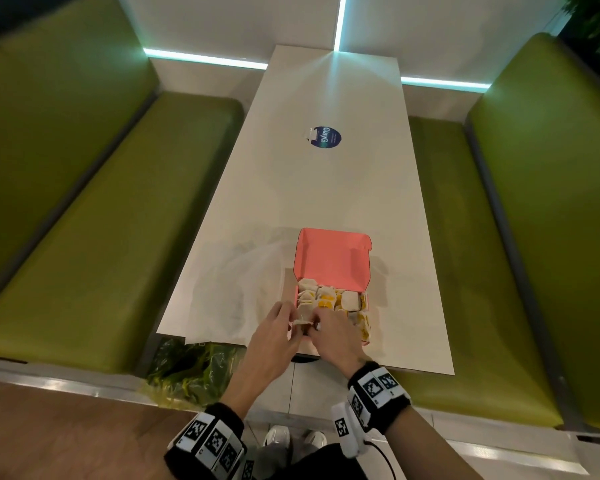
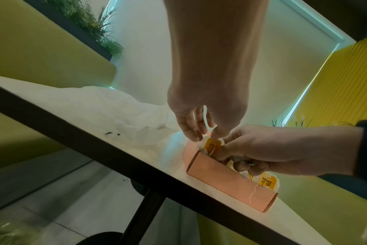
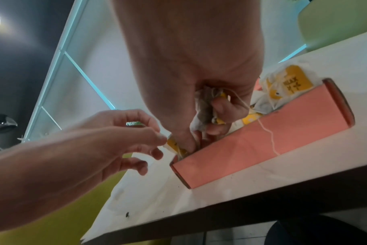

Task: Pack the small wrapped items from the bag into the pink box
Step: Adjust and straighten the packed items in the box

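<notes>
The open pink box (image 1: pixel 331 261) sits near the table's front edge, its base packed with several white tea bags with yellow tags (image 1: pixel 326 299). Both hands meet over its near-left corner. My left hand (image 1: pixel 293 322) pinches one tea bag (image 2: pixel 213 144) by its edge, just above that corner. My right hand (image 1: pixel 317 323) touches the same tea bag with its fingertips, while its curled fingers grip a crumpled bunch of tea bags (image 3: pixel 205 106) in the palm. A string hangs over the box's front wall (image 3: pixel 262 131). The white plastic bag (image 1: pixel 243 271) lies flat to the left of the box.
The long white table (image 1: pixel 326 185) carries a round blue sticker (image 1: pixel 325 136) farther back. Green benches (image 1: pixel 101 237) run along both sides. A clear bag of green leaves (image 1: pixel 191 368) lies beside the table's near-left corner.
</notes>
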